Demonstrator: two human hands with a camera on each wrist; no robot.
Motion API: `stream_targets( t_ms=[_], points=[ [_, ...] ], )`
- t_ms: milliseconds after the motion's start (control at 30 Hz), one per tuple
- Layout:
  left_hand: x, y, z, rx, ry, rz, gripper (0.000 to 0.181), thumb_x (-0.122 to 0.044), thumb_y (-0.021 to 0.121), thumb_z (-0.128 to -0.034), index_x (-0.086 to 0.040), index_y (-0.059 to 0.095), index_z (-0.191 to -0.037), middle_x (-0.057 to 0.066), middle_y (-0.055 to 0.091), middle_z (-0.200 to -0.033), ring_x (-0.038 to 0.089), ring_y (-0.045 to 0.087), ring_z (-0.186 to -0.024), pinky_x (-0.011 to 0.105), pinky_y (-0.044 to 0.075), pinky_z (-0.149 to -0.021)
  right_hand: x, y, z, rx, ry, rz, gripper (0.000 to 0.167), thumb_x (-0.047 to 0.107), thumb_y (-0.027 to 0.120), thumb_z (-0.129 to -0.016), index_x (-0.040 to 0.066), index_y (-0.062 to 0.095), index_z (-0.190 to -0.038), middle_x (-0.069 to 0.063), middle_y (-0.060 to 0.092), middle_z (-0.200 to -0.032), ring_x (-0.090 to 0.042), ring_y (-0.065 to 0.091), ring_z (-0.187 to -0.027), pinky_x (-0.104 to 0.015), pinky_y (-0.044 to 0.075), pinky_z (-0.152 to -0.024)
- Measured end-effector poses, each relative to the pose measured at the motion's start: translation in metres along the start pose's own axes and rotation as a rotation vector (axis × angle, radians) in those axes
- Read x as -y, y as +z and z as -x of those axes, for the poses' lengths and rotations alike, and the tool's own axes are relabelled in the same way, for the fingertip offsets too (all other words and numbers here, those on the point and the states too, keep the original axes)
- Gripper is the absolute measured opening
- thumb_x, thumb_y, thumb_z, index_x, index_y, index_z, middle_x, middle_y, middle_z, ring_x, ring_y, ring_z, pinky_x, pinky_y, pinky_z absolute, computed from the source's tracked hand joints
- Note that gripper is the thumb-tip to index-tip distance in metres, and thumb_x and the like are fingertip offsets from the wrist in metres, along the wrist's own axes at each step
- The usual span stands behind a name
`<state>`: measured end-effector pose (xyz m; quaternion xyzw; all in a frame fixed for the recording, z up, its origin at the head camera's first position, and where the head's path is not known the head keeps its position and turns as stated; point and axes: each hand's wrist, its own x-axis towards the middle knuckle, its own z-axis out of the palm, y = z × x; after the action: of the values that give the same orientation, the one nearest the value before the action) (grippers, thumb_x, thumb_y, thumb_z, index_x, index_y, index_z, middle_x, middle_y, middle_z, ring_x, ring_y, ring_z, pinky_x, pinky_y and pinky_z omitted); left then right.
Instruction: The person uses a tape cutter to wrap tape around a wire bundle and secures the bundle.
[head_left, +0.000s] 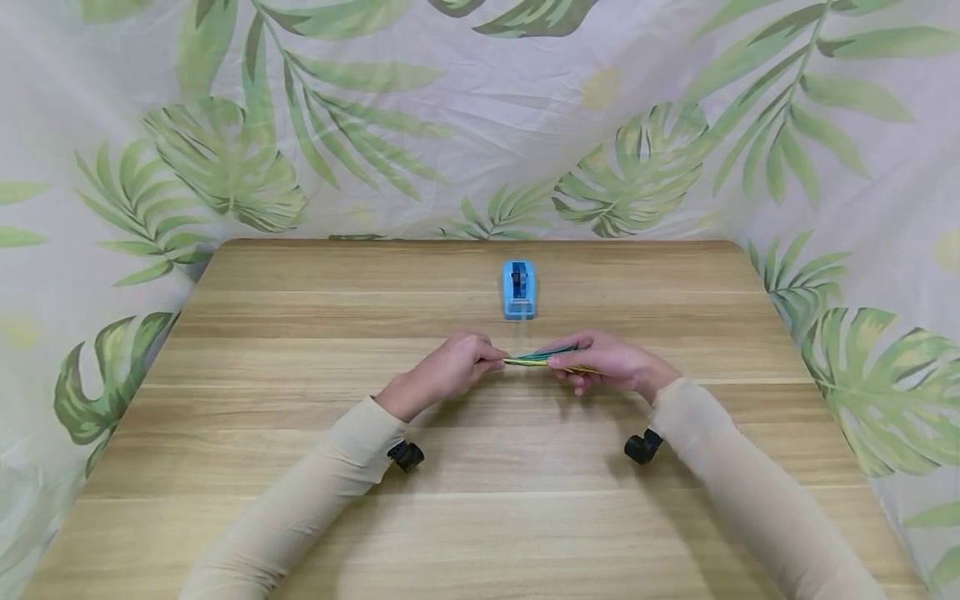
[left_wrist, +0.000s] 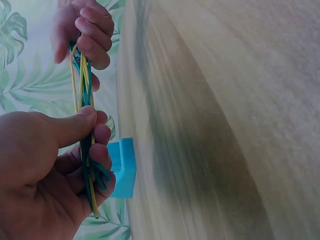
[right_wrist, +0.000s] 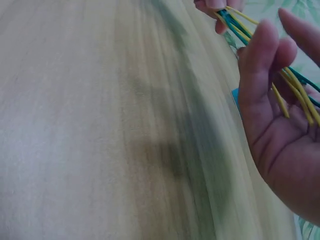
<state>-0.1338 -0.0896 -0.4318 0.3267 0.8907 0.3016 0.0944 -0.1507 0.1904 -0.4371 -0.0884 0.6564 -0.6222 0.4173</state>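
Above the table, my two hands hold a bundle of thin green and yellow wires (head_left: 529, 360) stretched between them. At its left end, my left hand (head_left: 457, 365) pinches the wires between thumb and fingers. Several wire ends (left_wrist: 93, 200) lie across that palm in the left wrist view. My right hand (head_left: 611, 362) grips the other part, and loose yellow ends (right_wrist: 300, 95) stick out past its fingers. Just beyond the bundle stands a blue tape dispenser (head_left: 520, 314). A clear strip of tape (head_left: 522, 335) runs from it towards the wires; whether it touches them I cannot tell.
The wooden table (head_left: 480, 533) has its far edge behind the dispenser. A leaf-patterned cloth (head_left: 480, 108) hangs at the back and sides. Small black devices (head_left: 407, 456) are strapped at both wrists.
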Motion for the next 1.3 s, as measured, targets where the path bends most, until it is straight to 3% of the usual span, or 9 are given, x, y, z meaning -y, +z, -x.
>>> stream_targets(
  t_ms=[133,300,567,700,767,933,1067,1167,1300],
  points=[
    [0.0,0.001,0.001,-0.019,0.023,-0.015,0.019,-0.009,0.068,-0.0971,-0.003,0.076,-0.113,0.004,0.069,-0.089,0.009,0.055,-0.069,0.021,0.048,-0.06,-0.003,0.004,0.003,-0.058,-0.051,0.067,0.043,0.016,0.073,-0.094,0.003,0.064,-0.134,-0.017,0.061,-0.086,-0.015,0.054,-0.06,-0.028,0.052,-0.06],
    [-0.002,0.002,0.003,-0.028,0.047,-0.027,0.02,-0.009,0.068,-0.0972,-0.003,0.076,-0.114,0.006,0.071,-0.092,0.009,0.058,-0.072,0.021,0.05,-0.063,-0.01,0.006,0.006,-0.097,-0.141,0.176,0.037,0.016,0.071,-0.096,0.005,0.067,-0.131,-0.03,0.063,-0.092,-0.016,0.057,-0.062,-0.031,0.054,-0.06],
    [-0.004,0.002,0.003,0.076,0.008,-0.044,0.019,-0.013,0.064,-0.1001,-0.006,0.077,-0.113,0.003,0.071,-0.098,0.01,0.061,-0.081,0.027,0.053,-0.072,-0.021,0.009,0.006,-0.144,-0.241,0.333,0.027,0.015,0.07,-0.097,0.009,0.073,-0.123,-0.023,0.067,-0.084,-0.017,0.058,-0.058,-0.034,0.055,-0.055],
    [-0.003,0.001,0.001,0.112,0.015,-0.049,0.019,-0.017,0.063,-0.1012,-0.007,0.077,-0.109,0.001,0.072,-0.101,0.011,0.064,-0.089,0.032,0.054,-0.082,-0.024,0.012,0.008,-0.153,-0.278,0.367,0.025,0.012,0.068,-0.097,0.009,0.074,-0.122,-0.022,0.069,-0.085,-0.018,0.058,-0.058,-0.038,0.057,-0.055],
    [-0.002,0.0,0.0,0.134,0.002,-0.038,0.021,-0.021,0.061,-0.1031,-0.009,0.077,-0.108,0.0,0.072,-0.099,0.01,0.063,-0.086,0.032,0.053,-0.08,-0.024,0.014,0.01,-0.163,-0.286,0.373,0.025,0.012,0.068,-0.097,0.01,0.074,-0.122,-0.021,0.07,-0.086,-0.019,0.058,-0.058,-0.039,0.057,-0.055],
    [-0.003,-0.007,-0.004,0.219,-0.043,0.039,0.028,-0.022,0.052,-0.107,-0.008,0.076,-0.101,0.004,0.069,-0.085,0.011,0.051,-0.067,0.031,0.046,-0.065,-0.026,0.018,0.012,-0.196,-0.3,0.397,0.024,0.012,0.069,-0.097,0.013,0.075,-0.121,-0.018,0.071,-0.085,-0.019,0.057,-0.06,-0.032,0.053,-0.053],
    [0.0,-0.01,-0.008,0.271,-0.04,0.095,0.027,-0.019,0.054,-0.1059,-0.007,0.076,-0.096,0.007,0.068,-0.081,0.009,0.048,-0.063,0.028,0.043,-0.061,-0.028,0.018,0.011,-0.207,-0.313,0.413,0.024,0.012,0.069,-0.097,0.013,0.076,-0.12,-0.016,0.071,-0.084,-0.02,0.056,-0.061,-0.027,0.047,-0.052],
    [0.003,-0.011,-0.008,0.283,-0.033,0.154,0.025,-0.018,0.058,-0.1043,-0.005,0.077,-0.095,0.007,0.07,-0.08,0.009,0.05,-0.062,0.027,0.043,-0.059,-0.029,0.018,0.011,-0.21,-0.329,0.422,0.024,0.011,0.068,-0.097,0.013,0.076,-0.12,-0.015,0.073,-0.087,-0.02,0.052,-0.059,-0.024,0.044,-0.052],
    [0.008,-0.009,-0.008,0.266,-0.064,0.324,0.023,-0.014,0.061,-0.1023,-0.001,0.078,-0.095,0.008,0.071,-0.078,0.013,0.057,-0.065,0.029,0.05,-0.061,-0.03,0.017,0.011,-0.231,-0.365,0.448,0.024,0.011,0.068,-0.097,0.014,0.075,-0.12,-0.012,0.075,-0.09,-0.019,0.048,-0.057,-0.021,0.041,-0.05]
  ],
)
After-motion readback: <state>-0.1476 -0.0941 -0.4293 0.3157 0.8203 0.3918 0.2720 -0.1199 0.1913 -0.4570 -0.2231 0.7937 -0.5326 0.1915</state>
